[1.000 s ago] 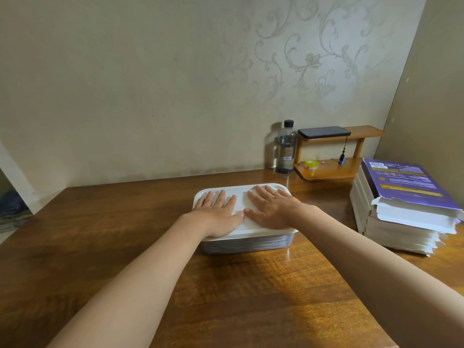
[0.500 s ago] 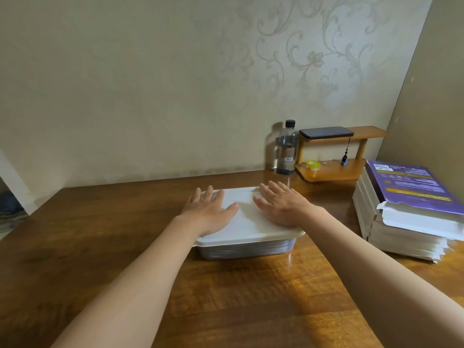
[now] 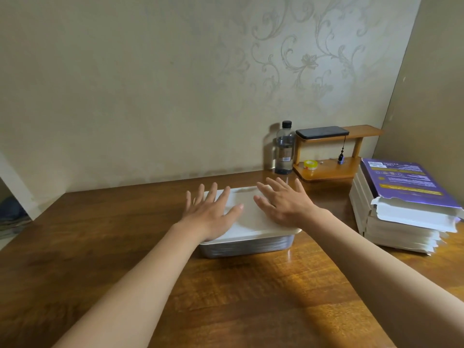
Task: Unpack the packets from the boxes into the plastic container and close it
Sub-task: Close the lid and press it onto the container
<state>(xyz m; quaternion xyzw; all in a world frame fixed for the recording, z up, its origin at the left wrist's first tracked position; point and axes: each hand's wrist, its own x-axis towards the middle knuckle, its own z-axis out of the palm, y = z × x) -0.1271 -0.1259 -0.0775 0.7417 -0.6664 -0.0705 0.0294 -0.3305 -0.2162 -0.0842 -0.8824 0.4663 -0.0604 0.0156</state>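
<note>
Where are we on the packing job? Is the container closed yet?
Done: the white lid sits on the plastic container, and the boxes are stacked at the right, the top one torn open. In hand: the left hand and right hand are spread over the lid. Left: perhaps a last press; whether every edge is sealed cannot be told.

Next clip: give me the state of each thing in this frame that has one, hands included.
plastic container: covered, contents visible through clear wall.
lid: lies flat on top.
left hand: fingers straight, spread over the lid's left side.
right hand: fingers straight, spread over its right side.
boxes: stacked, top one's end torn open.
bottle: upright, capped.
phone: flat on the shelf, screen dark.
</note>
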